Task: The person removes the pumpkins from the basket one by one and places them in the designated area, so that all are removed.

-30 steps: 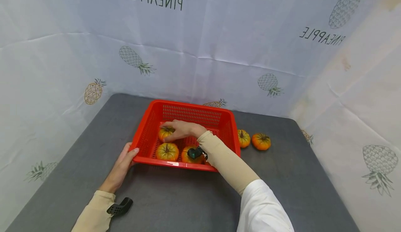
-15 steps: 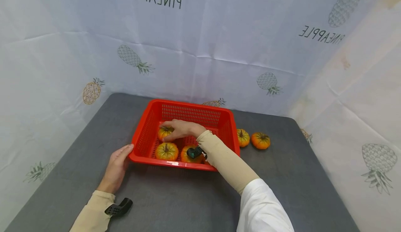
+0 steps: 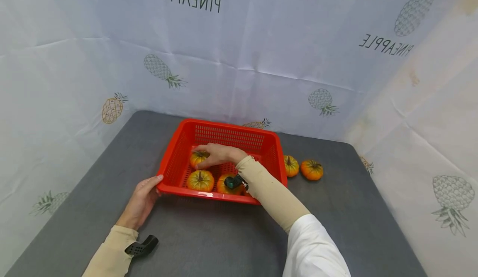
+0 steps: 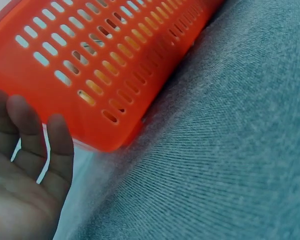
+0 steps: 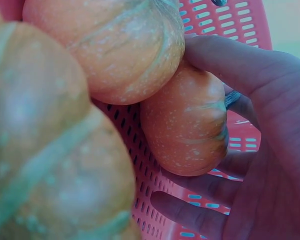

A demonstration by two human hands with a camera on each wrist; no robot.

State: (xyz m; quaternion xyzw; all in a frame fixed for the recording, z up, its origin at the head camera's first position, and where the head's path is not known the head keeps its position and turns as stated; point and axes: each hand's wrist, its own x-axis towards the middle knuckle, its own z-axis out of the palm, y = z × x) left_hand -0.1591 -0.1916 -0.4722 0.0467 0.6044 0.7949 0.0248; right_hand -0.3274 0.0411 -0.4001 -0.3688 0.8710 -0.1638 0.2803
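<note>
A red plastic basket [image 3: 220, 197] with slotted walls stands on the dark grey table. My left hand [image 3: 140, 200] holds its near left corner, thumb on the rim and fingers below; in the left wrist view the fingers [image 4: 60, 142] lie near the outer wall. Inside the basket, my right hand [image 3: 218, 154] grips a small orange pumpkin [image 3: 198, 158] at the left side. The right wrist view has thumb and fingers around this pumpkin [image 5: 190, 125], which touches the basket floor or sits just above it; I cannot tell. Another pumpkin [image 3: 200, 180] lies just in front.
A further pumpkin [image 3: 228, 184] in the basket is partly covered by the right wrist's black camera [image 3: 234, 182], with an orange bit beside it. Right of the basket lie two pumpkins [image 3: 291, 166] on the table [image 3: 209, 239]. A white pineapple-print cloth [image 3: 239, 40] surrounds the table.
The left hand's fingers have loosened slightly and shifted at the basket's corner. The right hand stays around the same pumpkin, and the basket has hardly moved.
</note>
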